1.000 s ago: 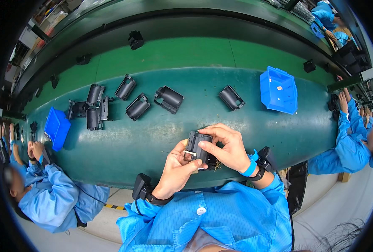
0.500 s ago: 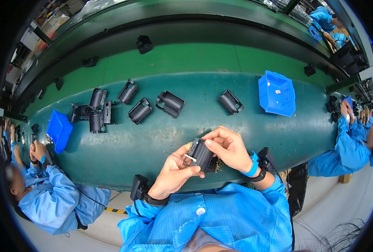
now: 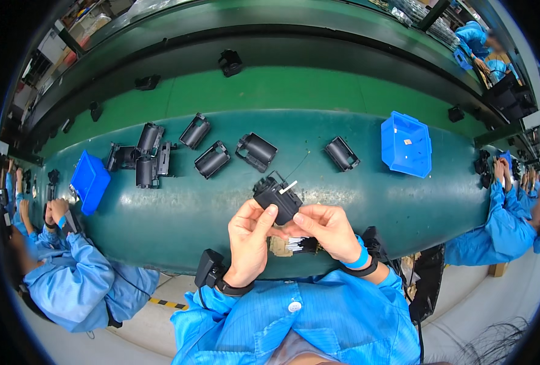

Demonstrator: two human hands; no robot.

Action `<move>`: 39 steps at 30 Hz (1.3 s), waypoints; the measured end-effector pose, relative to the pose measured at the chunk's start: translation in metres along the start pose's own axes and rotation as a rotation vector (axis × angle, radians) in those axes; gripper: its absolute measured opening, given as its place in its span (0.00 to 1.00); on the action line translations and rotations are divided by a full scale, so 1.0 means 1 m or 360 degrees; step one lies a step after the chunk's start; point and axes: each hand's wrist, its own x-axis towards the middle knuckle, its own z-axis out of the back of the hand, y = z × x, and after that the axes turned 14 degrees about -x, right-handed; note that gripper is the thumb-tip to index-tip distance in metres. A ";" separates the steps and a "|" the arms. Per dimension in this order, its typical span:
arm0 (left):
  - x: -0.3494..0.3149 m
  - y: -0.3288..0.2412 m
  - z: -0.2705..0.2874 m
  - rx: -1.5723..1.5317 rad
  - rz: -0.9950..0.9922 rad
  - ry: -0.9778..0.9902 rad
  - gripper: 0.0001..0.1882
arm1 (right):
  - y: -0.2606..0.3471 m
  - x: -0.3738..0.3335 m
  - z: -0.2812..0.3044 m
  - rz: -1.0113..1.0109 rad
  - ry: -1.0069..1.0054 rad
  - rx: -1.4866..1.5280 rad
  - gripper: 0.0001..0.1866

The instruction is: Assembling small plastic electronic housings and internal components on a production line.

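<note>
Black plastic housing, long axis diagonal

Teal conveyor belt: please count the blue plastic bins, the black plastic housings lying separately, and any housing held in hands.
Blue plastic bins: 2
Black plastic housings lying separately: 4
Black plastic housing in left hand and right hand: 1
Total: 7
The touching heap at left is excluded.

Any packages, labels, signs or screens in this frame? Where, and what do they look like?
No screens or signs show.
White tag: small pale strip on top of the black part held in both hands.
Label: tiny pale patch inside the blue bin, far right on the belt.
Blue bin: left side of the belt, no label visible.
</note>
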 end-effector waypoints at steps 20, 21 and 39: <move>-0.005 -0.010 -0.006 -0.0025 0.0384 -0.0008 0.11 | 0.023 -0.008 0.000 0.1951 -0.0701 -0.2599 0.14; -0.005 -0.009 -0.005 -0.0084 0.0391 0.0020 0.11 | 0.022 -0.008 0.001 0.1984 -0.0737 -0.2669 0.14; -0.012 0.005 -0.009 0.0543 -0.0119 0.0113 0.12 | 0.028 0.000 -0.004 0.1670 -0.0659 -0.2505 0.11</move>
